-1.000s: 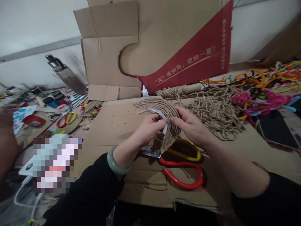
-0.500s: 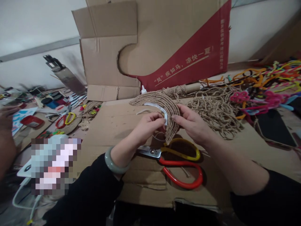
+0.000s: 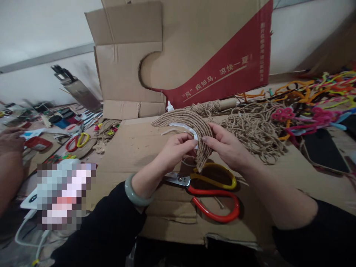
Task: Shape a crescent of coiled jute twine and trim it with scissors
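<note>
Partly, both hands (image 3: 176,151) cover the rope crescent (image 3: 199,122).

Layout about my fingers: the rope piece (image 3: 186,115) sits between my left fingers (image 3: 190,143) and right fingers (image 3: 210,142), above a cardboard sheet (image 3: 130,144). Nearer me on the sheet, scissors (image 3: 200,192); behind the rope piece, a small bottle (image 3: 170,107), then an upright cardboard panel (image 3: 130,74). Right, a rope heap (image 3: 253,129); left, a second pair of scissors (image 3: 72,143), a water bottle (image 3: 80,92) behind it.
</note>
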Demonstrator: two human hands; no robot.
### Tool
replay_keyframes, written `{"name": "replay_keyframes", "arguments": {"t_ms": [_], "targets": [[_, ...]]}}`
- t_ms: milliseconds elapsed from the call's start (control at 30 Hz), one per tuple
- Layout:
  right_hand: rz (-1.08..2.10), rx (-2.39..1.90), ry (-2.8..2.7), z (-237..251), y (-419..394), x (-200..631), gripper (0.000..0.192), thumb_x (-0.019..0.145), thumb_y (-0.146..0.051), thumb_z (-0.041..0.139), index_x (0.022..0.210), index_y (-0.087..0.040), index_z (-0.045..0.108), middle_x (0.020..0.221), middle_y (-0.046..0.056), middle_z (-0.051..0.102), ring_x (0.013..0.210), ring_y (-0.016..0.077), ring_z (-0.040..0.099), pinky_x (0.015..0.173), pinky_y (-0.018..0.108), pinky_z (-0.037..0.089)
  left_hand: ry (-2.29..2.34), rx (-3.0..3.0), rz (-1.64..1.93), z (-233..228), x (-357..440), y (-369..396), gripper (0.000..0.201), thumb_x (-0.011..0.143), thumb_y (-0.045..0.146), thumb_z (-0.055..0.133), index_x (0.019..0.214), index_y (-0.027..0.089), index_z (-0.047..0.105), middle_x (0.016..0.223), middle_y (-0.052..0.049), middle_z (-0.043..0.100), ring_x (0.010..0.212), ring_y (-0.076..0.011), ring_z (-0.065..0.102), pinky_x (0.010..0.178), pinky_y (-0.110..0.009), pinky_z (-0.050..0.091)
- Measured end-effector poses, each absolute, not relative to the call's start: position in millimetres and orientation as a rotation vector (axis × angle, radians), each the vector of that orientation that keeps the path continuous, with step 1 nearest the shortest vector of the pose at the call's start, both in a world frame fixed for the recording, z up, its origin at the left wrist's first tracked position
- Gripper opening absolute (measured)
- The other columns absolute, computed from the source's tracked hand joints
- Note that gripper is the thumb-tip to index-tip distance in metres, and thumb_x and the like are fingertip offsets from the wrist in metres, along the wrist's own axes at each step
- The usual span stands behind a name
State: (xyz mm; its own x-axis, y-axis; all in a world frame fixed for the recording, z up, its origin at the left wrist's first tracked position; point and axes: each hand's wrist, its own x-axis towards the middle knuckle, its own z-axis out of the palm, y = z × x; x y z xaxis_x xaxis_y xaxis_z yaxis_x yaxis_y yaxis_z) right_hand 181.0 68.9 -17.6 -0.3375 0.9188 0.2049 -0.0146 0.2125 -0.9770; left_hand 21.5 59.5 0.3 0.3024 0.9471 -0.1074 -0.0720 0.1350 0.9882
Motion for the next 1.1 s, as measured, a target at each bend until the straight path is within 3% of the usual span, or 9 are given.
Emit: {"name": "replay_keyframes", "arguments": {"t_ms": [233, 500, 733, 1100], "targets": [[1.278, -0.874, -1.592, -16.8, 67.4, 178.8, 0.038, 0.083, -0.025, 0.054, 0.12, -0.018, 0.053, 0.111, 0.008, 0.066, 0.101, 0.0198, 0.061, 0.093, 0.039, 0.048, 0.971, 1.179, 0.962, -2.1, 22.0, 61.6, 0.012, 0.072, 0.024, 0.059, 0.064, 0.015, 0.056, 0.058, 0.003, 0.055, 0.053, -0.0065, 0.049, 0.055, -0.021, 0.044], [1.374, -0.857, -1.463, -15.5, 67.5, 179.9, 0.04, 0.082, -0.025, 0.053, 0.121, -0.02, 0.051, 0.107, 0.006, 0.067, 0.092, 0.0187, 0.064, 0.079, 0.035, 0.054, 0.957, 1.233, 0.92, -2.3, 18.5, 62.0, 0.013, 0.068, 0.023, 0.062, 0.062, 0.015, 0.054, 0.055, 0.003, 0.055, 0.053, -0.0063, 0.051, 0.056, -0.021, 0.042], [1.271, -0.895, -1.504, -17.6, 68.7, 179.7, 0.038, 0.082, -0.025, 0.054, 0.12, -0.02, 0.053, 0.107, 0.005, 0.067, 0.096, 0.0193, 0.063, 0.086, 0.038, 0.052, 1.027, 1.275, 0.911, 0.2, 21.5, 59.8, 0.011, 0.066, 0.02, 0.06, 0.06, 0.016, 0.051, 0.052, 0.003, 0.056, 0.049, -0.0062, 0.051, 0.052, -0.02, 0.04], [1.34, -0.908, -1.439, -13.3, 67.5, 178.8, 0.04, 0.081, -0.024, 0.054, 0.12, -0.02, 0.052, 0.105, 0.005, 0.067, 0.085, 0.0168, 0.063, 0.071, 0.032, 0.054, 1.02, 1.247, 0.9, -0.4, 20.5, 59.2, 0.012, 0.066, 0.021, 0.063, 0.065, 0.016, 0.053, 0.055, 0.003, 0.056, 0.05, -0.0063, 0.052, 0.052, -0.021, 0.04]]}}
